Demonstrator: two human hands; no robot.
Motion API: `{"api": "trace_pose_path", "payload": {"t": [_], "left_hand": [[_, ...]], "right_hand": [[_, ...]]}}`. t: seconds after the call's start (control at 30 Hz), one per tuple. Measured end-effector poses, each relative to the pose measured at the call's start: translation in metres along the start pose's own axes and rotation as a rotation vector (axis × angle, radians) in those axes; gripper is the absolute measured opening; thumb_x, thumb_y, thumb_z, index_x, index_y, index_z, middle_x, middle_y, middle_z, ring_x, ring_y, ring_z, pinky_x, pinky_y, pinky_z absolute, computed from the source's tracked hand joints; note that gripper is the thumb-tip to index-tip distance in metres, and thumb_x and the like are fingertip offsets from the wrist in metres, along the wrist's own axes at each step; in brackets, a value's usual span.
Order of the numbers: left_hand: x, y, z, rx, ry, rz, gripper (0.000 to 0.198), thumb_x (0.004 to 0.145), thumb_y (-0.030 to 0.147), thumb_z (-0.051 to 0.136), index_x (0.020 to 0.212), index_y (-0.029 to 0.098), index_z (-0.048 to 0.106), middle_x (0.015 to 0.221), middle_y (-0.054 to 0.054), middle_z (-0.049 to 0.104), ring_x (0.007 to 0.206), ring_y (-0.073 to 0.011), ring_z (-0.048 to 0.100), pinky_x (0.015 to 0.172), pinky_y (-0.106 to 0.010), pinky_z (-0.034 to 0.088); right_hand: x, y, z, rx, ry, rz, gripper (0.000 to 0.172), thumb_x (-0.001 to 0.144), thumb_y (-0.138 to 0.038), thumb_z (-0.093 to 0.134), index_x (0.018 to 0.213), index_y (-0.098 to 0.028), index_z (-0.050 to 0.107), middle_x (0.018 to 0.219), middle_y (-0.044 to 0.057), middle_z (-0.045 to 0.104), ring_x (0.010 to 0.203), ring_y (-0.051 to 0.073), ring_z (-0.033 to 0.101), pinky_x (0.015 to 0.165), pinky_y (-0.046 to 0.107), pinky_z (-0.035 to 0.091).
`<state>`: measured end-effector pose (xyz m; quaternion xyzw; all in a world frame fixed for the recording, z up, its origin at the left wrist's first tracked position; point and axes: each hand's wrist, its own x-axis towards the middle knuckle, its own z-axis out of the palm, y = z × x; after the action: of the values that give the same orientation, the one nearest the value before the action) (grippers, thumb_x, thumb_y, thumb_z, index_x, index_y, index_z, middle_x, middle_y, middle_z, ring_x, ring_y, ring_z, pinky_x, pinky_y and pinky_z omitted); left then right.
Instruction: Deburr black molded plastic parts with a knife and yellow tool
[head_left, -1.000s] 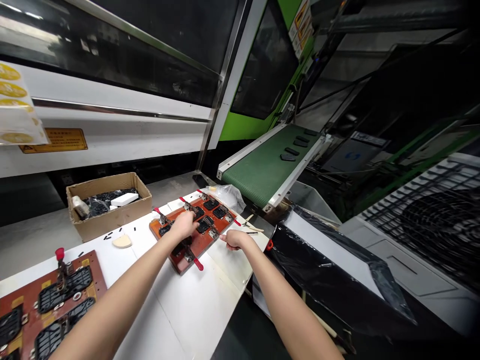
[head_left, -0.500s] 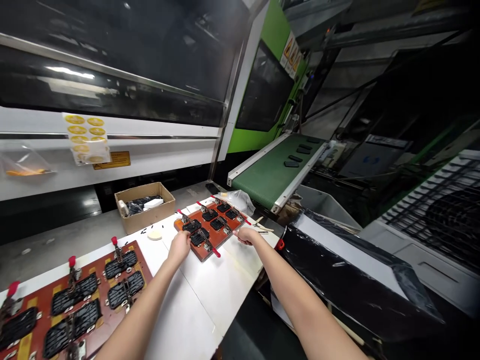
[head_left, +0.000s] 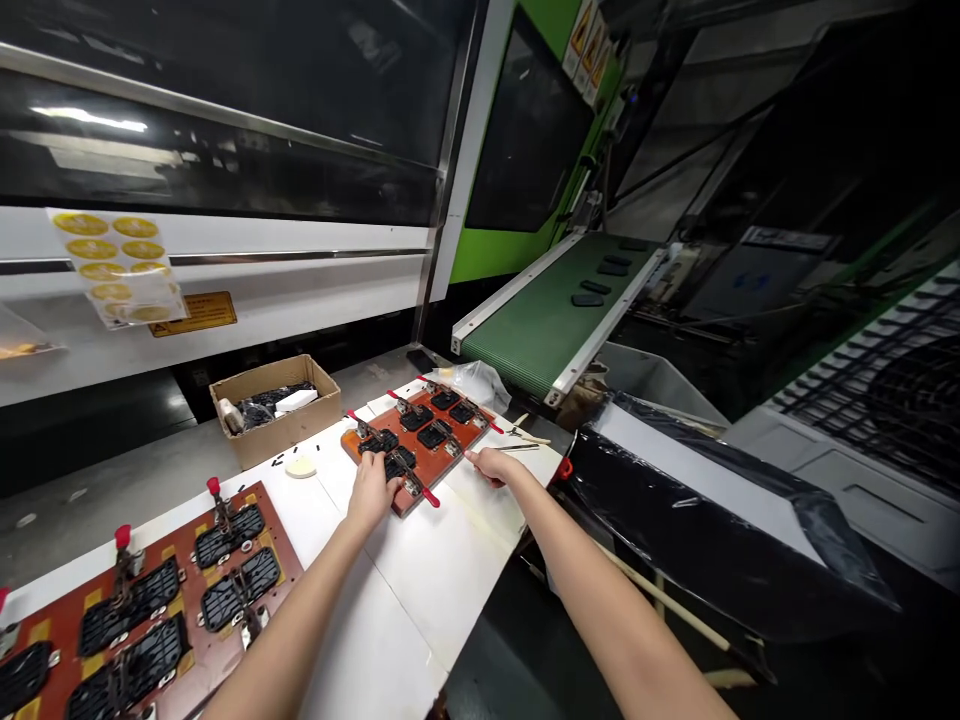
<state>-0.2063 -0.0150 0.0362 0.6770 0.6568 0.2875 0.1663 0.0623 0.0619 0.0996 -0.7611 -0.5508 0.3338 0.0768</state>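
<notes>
While black pieces [head_left: 433, 433] already sit on the red board [head_left: 430, 464], our left hand [head_left: 373, 491] and right hand [head_left: 492, 466] stay apart at its edge; we can't tell their grip or what's left.

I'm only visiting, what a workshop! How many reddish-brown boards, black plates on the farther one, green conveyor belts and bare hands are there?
Reddish-brown boards: 2
Black plates on the farther one: 6
Green conveyor belt: 1
Left hand and right hand: 2
Total: 11
</notes>
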Motion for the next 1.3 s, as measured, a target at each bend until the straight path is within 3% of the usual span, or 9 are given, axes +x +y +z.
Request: {"api": "trace_pose_path", "payload": {"t": [0.1, 0.17, 0.33, 0.47, 0.7, 0.87, 0.97, 1.13, 1.3], "left_hand": [[0.004, 0.001, 0.000, 0.020, 0.015, -0.030, 0.042, 0.093, 0.036, 0.064, 0.129, 0.017, 0.056, 0.132, -0.012, 0.056, 0.116, -0.0269, 0.058, 0.099, -0.049, 0.050], [0.007, 0.001, 0.000, 0.029, 0.008, -0.033, 0.041, 0.092, 0.037, 0.066, 0.126, 0.016, 0.058, 0.129, -0.011, 0.058, 0.115, -0.0266, 0.058, 0.099, -0.048, 0.050], [0.011, 0.000, -0.004, 0.075, -0.021, -0.022, 0.041, 0.092, 0.040, 0.066, 0.125, 0.016, 0.059, 0.126, -0.010, 0.061, 0.112, -0.0257, 0.061, 0.097, -0.048, 0.051], [0.015, 0.003, -0.008, 0.128, -0.057, -0.024, 0.038, 0.091, 0.040, 0.067, 0.121, 0.016, 0.061, 0.123, -0.010, 0.063, 0.109, -0.0247, 0.062, 0.095, -0.046, 0.053], [0.018, 0.003, -0.009, 0.157, -0.082, -0.055, 0.041, 0.092, 0.045, 0.065, 0.122, 0.017, 0.059, 0.126, -0.010, 0.061, 0.108, -0.0248, 0.062, 0.091, -0.045, 0.054], [0.013, 0.005, -0.007, 0.150, -0.060, -0.057, 0.040, 0.090, 0.040, 0.067, 0.121, 0.017, 0.059, 0.123, -0.010, 0.060, 0.111, -0.0261, 0.059, 0.094, -0.046, 0.051], [0.008, 0.010, -0.006, 0.137, -0.008, -0.067, 0.040, 0.088, 0.036, 0.068, 0.121, 0.016, 0.058, 0.122, -0.010, 0.059, 0.120, -0.0302, 0.053, 0.101, -0.051, 0.044], [0.000, 0.020, -0.003, 0.015, 0.061, -0.076, 0.034, 0.084, 0.023, 0.065, 0.116, 0.016, 0.056, 0.117, -0.014, 0.058, 0.123, -0.0382, 0.049, 0.103, -0.056, 0.037], [-0.004, 0.012, 0.004, -0.286, 0.082, -0.109, 0.034, 0.081, 0.021, 0.063, 0.114, 0.023, 0.053, 0.118, -0.010, 0.059, 0.115, -0.0317, 0.059, 0.096, -0.043, 0.045]], "right_hand": [[-0.013, 0.002, 0.010, -0.007, 0.066, 0.004, 0.034, 0.099, -0.039, 0.062, 0.124, -0.016, 0.061, 0.123, 0.009, 0.064, 0.103, 0.022, 0.065, 0.088, 0.042, 0.057], [-0.030, 0.003, 0.032, 0.013, 0.073, -0.026, 0.035, 0.100, -0.042, 0.059, 0.124, -0.017, 0.061, 0.125, 0.010, 0.062, 0.106, 0.023, 0.064, 0.091, 0.044, 0.056], [-0.065, 0.001, 0.104, 0.154, -0.212, -0.086, 0.033, 0.102, -0.045, 0.056, 0.112, -0.014, 0.064, 0.099, 0.004, 0.068, 0.079, 0.015, 0.066, 0.071, 0.032, 0.058], [-0.066, -0.005, 0.115, 0.288, -0.359, -0.087, 0.031, 0.102, -0.043, 0.056, 0.110, -0.014, 0.063, 0.088, 0.001, 0.065, 0.064, 0.010, 0.060, 0.056, 0.023, 0.053], [-0.065, -0.023, 0.086, 0.359, -0.455, -0.128, 0.030, 0.102, -0.042, 0.058, 0.111, -0.014, 0.063, 0.094, 0.003, 0.066, 0.070, 0.011, 0.063, 0.062, 0.026, 0.056], [-0.080, -0.003, 0.035, 0.252, -0.516, -0.296, 0.035, 0.099, -0.047, 0.062, 0.105, -0.013, 0.067, 0.090, 0.002, 0.069, 0.066, 0.011, 0.064, 0.061, 0.026, 0.057], [-0.064, 0.022, -0.003, 0.129, -0.323, -0.311, 0.033, 0.100, -0.046, 0.060, 0.105, -0.014, 0.066, 0.092, 0.003, 0.069, 0.071, 0.012, 0.066, 0.065, 0.028, 0.058], [0.003, 0.052, -0.059, -0.137, 0.141, -0.164, 0.031, 0.100, -0.038, 0.061, 0.122, -0.016, 0.062, 0.120, 0.008, 0.065, 0.101, 0.021, 0.066, 0.087, 0.041, 0.058], [0.075, 0.066, -0.098, -0.426, 0.267, -0.124, 0.032, 0.099, -0.036, 0.062, 0.126, -0.019, 0.061, 0.132, 0.010, 0.060, 0.114, 0.025, 0.062, 0.097, 0.047, 0.054]]}}
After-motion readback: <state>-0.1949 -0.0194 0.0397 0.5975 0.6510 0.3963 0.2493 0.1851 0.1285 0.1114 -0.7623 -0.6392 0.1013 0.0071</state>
